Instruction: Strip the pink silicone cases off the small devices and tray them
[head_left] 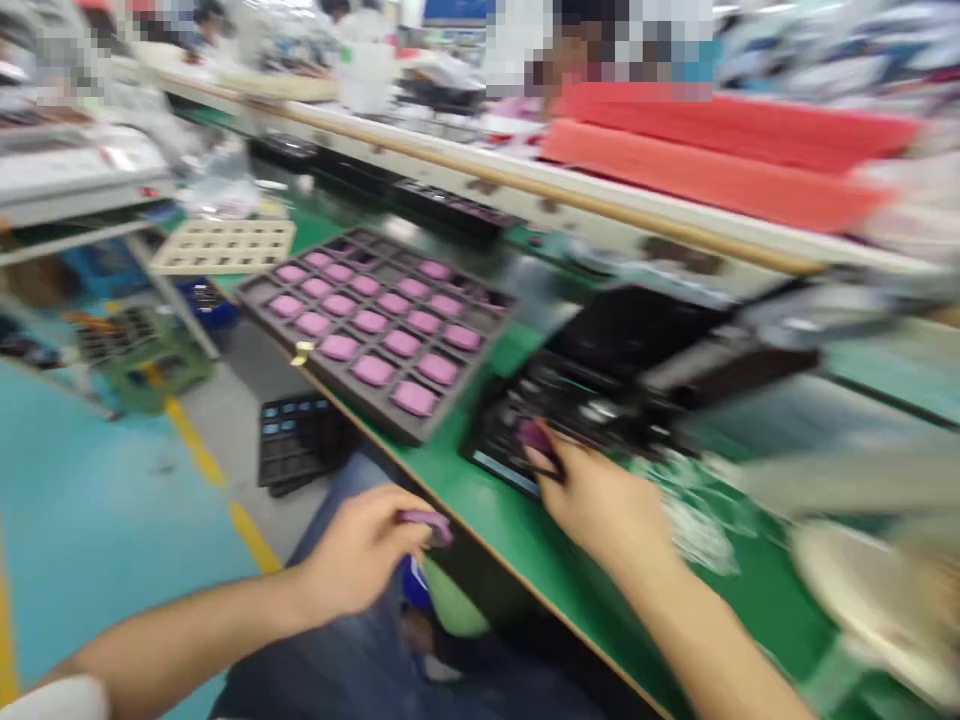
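Pinching a small mauve piece (426,524) between fingertips and thumb, the left hand (358,558) is closed and sits just off the edge of the green bench (750,610), lower centre. The right hand (604,505) grasps a second mauve piece (538,438) at a black fixture (577,410), slightly blurred. Beyond, centre frame, lies a dark tray (334,378) of pink pads (373,370) in rows. Farther out: a beige tray (225,245), upper left — red foam sheets (720,170), upper right.

dark tray (375,400), narrow green bench gap (499,365), black fixture (630,335) beyond
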